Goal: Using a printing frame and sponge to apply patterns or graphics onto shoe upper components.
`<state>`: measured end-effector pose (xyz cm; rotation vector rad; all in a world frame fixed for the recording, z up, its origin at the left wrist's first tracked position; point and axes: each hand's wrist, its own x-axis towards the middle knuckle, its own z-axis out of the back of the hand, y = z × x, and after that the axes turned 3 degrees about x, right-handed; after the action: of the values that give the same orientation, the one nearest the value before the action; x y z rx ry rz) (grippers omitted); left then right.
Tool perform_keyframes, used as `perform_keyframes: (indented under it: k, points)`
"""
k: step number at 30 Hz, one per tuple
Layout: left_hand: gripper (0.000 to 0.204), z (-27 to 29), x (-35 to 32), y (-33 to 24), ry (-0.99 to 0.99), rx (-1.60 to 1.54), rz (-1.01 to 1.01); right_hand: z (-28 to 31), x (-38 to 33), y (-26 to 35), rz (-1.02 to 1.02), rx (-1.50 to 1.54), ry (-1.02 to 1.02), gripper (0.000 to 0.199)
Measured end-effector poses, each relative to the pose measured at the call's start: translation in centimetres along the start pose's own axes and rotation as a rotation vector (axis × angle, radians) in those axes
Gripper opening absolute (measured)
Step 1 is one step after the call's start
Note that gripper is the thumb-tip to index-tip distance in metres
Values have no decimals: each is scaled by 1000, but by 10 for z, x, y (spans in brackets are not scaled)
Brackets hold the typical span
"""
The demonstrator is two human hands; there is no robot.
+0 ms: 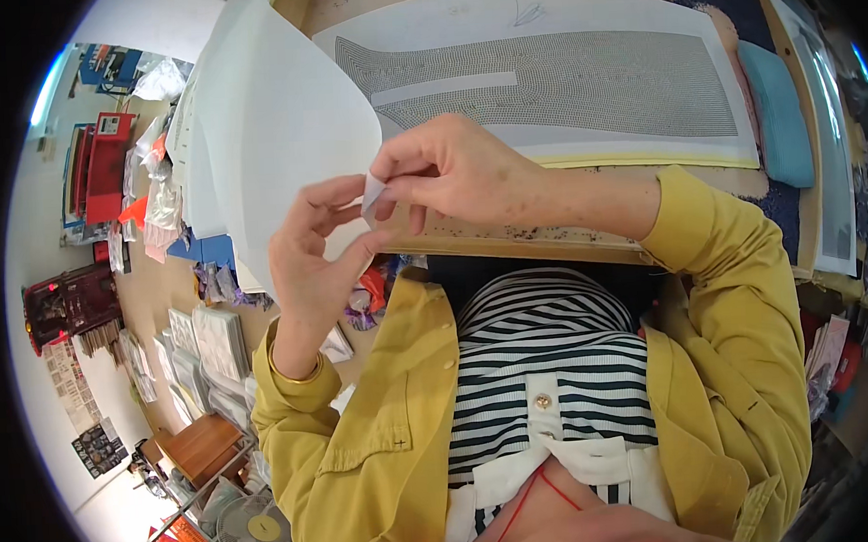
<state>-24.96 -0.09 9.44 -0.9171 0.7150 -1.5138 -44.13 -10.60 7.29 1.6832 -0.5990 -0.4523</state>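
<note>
A small, creased white piece of paper or film (371,192) is pinched between the thumb and forefinger of my right hand (464,173). My left hand (307,243) is beside it, fingers bent and their tips against the piece's left edge, thumb apart below. Just beyond my left hand rises a large white sheet (282,113), lifted and curved. On the table past my right hand lies a white sheet with a dense pattern of dark dots (619,79) and a narrow plain strip in its middle. A yellow strip (642,159) runs along its near edge.
A wooden rim (520,248) edges the table close to my body, with small dark grains by it. A teal folded pad (775,116) lies at the right. Left on the floor are stacked framed panels (219,340), a red case (110,167) and a fan (257,533).
</note>
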Motion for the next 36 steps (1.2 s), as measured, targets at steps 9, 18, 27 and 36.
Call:
perform_keyframes:
  k: [9, 18, 27, 36]
  points:
    - [7, 26, 21, 32, -177, -421, 205, 13, 2, 0, 199, -261, -13, 10]
    - [41, 127, 52, 79, -505, -628, 118, 95, 27, 31, 4, 362, -29, 24]
    - [60, 37, 53, -17, -415, -306, 141, 95, 29, 38, -91, 379, -284, 31]
    - [68, 36, 53, -37, -413, -247, 23, 98, 4, -48, 150, -740, -131, 16]
